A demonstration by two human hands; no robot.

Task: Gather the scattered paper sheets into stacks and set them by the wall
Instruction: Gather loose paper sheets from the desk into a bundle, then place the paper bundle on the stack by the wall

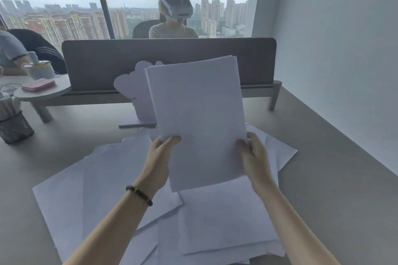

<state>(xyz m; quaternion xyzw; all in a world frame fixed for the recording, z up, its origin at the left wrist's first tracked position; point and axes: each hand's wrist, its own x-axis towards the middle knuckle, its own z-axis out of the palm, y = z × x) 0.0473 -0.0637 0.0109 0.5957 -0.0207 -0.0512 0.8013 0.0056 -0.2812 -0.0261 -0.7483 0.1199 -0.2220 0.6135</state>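
The gathering step is in hand: the left hand (158, 157) and right hand (255, 157) each keep a pinching grip on a lower corner of a stack of sheets (198, 118), held upright above the scattered sheets (120, 180) on the desk (336, 178). Next, judging by the fanned top edges, the stack needs squaring on the desk, then a carry rightward from the scattered sheets to the wall (336, 49).

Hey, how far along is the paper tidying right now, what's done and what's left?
Partly done. A stack of sheets is gathered and held upright above the desk, left hand and right hand each with a grip on a lower edge. Nothing sits by the wall yet. Many loose sheets lie overlapping on the desk, waiting to be collected.
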